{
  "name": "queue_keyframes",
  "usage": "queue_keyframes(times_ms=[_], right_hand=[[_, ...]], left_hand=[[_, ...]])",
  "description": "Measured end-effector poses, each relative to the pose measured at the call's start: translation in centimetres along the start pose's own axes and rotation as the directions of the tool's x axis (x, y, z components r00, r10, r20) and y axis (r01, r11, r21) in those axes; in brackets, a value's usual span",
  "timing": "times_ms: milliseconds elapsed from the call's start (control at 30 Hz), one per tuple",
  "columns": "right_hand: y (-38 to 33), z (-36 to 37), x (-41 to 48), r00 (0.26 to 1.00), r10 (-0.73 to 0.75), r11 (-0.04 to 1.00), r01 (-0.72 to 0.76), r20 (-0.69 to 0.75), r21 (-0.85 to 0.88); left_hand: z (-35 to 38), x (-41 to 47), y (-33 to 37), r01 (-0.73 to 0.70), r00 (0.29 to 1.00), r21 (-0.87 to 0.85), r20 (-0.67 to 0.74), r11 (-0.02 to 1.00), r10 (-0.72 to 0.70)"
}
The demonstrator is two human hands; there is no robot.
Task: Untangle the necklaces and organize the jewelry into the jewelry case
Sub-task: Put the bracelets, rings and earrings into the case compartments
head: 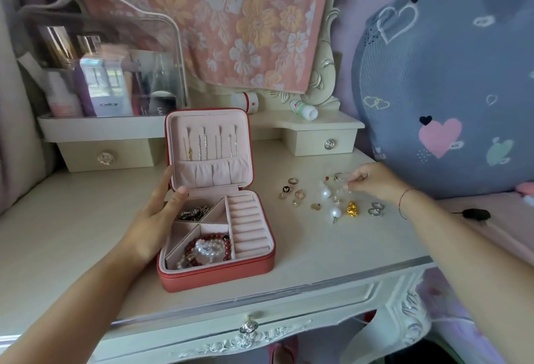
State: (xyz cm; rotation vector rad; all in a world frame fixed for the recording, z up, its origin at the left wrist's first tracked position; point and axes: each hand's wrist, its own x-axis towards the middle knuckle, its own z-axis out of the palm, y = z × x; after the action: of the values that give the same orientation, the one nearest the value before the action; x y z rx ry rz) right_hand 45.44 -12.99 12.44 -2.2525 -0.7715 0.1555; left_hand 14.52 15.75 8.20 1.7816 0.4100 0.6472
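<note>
A red jewelry case [219,275] stands open on the cream dressing table, its lid upright with several thin necklaces [206,144] hanging inside. Red and pearl bracelets [209,246] fill its front compartment and a dark tangled chain [193,213] lies in a rear one. My left hand [157,216] rests with straight fingers against the case's left side, the thumb at the hinge edge. To the right lie loose pieces: rings, pearl earrings [335,213] and a gold charm [352,209]. My right hand [372,183] pinches a small silver hoop [342,177] above them.
A clear cosmetics organizer [109,74] sits on the back-left shelf. Two small white bottles [303,109] lie at the back beside a floral cloth over the mirror. A large blue heart-print cushion [442,89] crowds the right side. Drawer knobs line the table front.
</note>
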Motion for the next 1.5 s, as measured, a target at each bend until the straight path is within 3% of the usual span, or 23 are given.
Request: queue_keyframes(times_ms=[233, 467, 667, 867, 1100, 1200, 1300, 1400, 1500], right_hand=[[0.6, 0.6, 0.6, 1.000, 0.021, 1.000, -0.021, 0.018, -0.017], [0.9, 0.8, 0.9, 1.000, 0.009, 0.999, -0.008, 0.020, -0.048], [1.1, 0.2, 1.2, 0.985, -0.025, 0.993, 0.045, -0.173, 0.112], [0.6, -0.1, 1.6, 0.943, 0.062, 0.925, 0.067, -0.326, 0.373], [-3.3, -0.2, -0.8, 0.904, -0.059, 0.892, 0.239, -0.424, 0.385], [-7.2, 0.6, -3.2, 0.924, -0.143, 0.867, 0.290, -0.354, 0.406], [-11.4, 2.6, -6.2, 0.969, -0.214, 0.785, 0.248, -0.127, 0.568], [-14.7, 5.6, -9.1, 0.943, -0.256, 0.669, 0.014, 0.212, 0.743], [-16.5, 8.2, -10.8, 0.851, -0.270, 0.644, -0.189, 0.451, 0.742]], left_hand=[[0.3, -0.2, 0.3, -0.020, 0.999, 0.008, -0.046, 1.000, 0.020], [0.1, -0.2, 0.4, -0.012, 1.000, 0.031, -0.004, 0.999, 0.012], [0.8, -0.8, 1.3, -0.002, 0.998, 0.073, -0.062, 0.997, 0.007], [0.8, -0.9, 1.4, -0.013, 0.997, 0.059, -0.078, 0.998, 0.017], [1.3, -1.2, 2.2, 0.003, 0.996, 0.080, -0.094, 0.997, 0.004], [1.3, -1.2, 2.1, 0.004, 0.996, 0.056, -0.094, 0.998, 0.001], [1.4, -1.3, 2.3, 0.009, 0.995, 0.048, -0.103, 0.999, -0.004], [1.5, -1.3, 2.4, 0.006, 0.995, 0.050, -0.101, 0.999, -0.001], [1.4, -1.2, 2.2, -0.001, 0.995, 0.052, -0.104, 0.999, 0.006]])
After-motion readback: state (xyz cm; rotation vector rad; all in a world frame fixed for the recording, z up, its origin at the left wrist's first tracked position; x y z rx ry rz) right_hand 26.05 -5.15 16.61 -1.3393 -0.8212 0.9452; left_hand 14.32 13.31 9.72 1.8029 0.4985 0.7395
